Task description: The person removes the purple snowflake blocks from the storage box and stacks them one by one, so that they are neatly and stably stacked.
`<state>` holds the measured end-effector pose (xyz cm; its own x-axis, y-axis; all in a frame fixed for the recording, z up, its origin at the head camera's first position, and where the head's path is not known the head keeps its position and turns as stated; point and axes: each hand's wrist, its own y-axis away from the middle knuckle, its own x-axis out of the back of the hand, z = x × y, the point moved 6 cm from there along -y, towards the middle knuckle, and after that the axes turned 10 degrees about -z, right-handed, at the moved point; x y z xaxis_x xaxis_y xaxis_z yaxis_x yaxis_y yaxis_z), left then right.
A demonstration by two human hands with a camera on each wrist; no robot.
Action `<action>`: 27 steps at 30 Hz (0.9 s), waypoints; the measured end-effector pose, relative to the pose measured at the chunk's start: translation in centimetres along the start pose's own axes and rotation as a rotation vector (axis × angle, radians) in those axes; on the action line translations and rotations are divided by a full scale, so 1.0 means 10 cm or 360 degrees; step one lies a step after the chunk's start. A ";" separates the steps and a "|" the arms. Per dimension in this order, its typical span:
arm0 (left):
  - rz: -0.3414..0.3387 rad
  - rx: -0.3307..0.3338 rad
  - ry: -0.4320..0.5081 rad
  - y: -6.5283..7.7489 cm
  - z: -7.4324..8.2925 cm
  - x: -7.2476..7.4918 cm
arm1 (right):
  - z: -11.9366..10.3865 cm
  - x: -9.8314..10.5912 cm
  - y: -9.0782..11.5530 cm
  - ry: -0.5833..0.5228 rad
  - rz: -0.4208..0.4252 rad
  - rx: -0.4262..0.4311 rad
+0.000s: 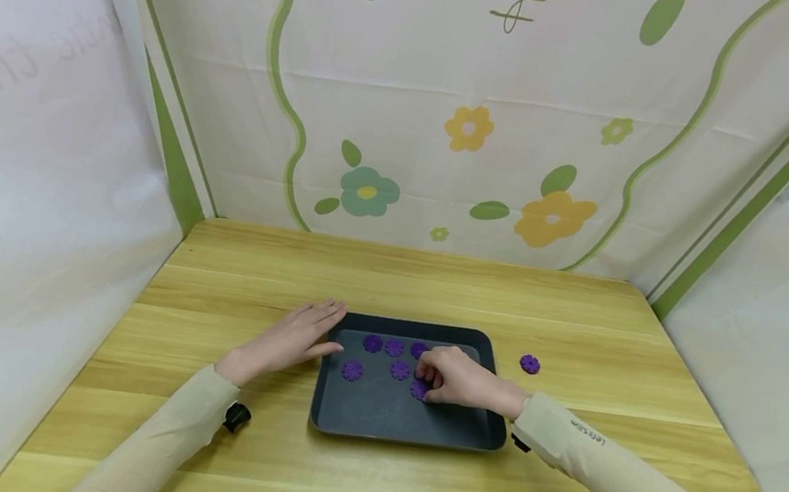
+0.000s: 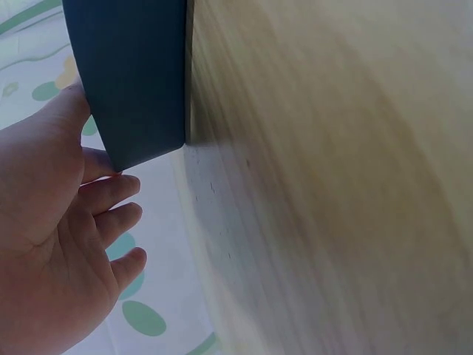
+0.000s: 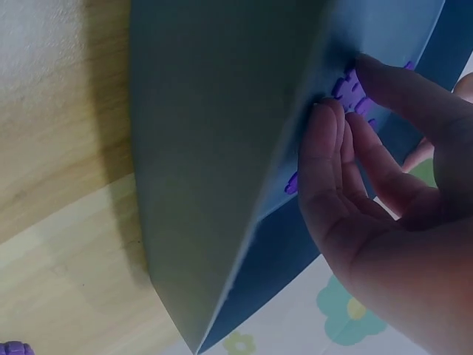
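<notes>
A dark grey rectangular tray [image 1: 375,428] lies on the wooden table, with several purple notched interlocking discs inside, among them one disc [image 1: 352,370] at the left and another [image 1: 394,348] along the far side. My right hand [image 1: 454,377] reaches in over the tray's right half. Its thumb and fingertips pinch a purple interlocking disc [image 1: 419,390] close over the tray floor, partly covering it; the right wrist view shows this disc [image 3: 352,92] at the fingertips. My left hand [image 1: 294,337] rests at the tray's far left corner, fingers fairly straight, thumb over the left rim.
One more purple disc [image 1: 530,364] lies on the table [image 1: 596,323] to the right of the tray. A white printed cloth [image 1: 414,64] with flowers hangs behind the table's far edge, and white cloth walls stand at both sides.
</notes>
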<state>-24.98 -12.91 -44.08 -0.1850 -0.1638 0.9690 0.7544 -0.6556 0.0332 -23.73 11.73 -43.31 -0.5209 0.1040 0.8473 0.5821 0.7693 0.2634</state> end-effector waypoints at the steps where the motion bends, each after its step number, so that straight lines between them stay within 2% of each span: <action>1: -0.0001 0.0000 0.0003 0.00 0.00 0.00 | 0.00 0.00 0.00 0.0002 0.0002 -0.0002; 27: -0.0022 0.0009 0.0019 0.00 -0.01 -0.01 | 0.00 -0.02 -0.02 -0.0002 0.0014 -0.0023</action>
<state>-25.05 -12.98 -44.21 -0.2028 -0.1637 0.9654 0.7554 -0.6535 0.0479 -23.75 11.58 -43.55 -0.5162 0.1114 0.8492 0.5957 0.7591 0.2626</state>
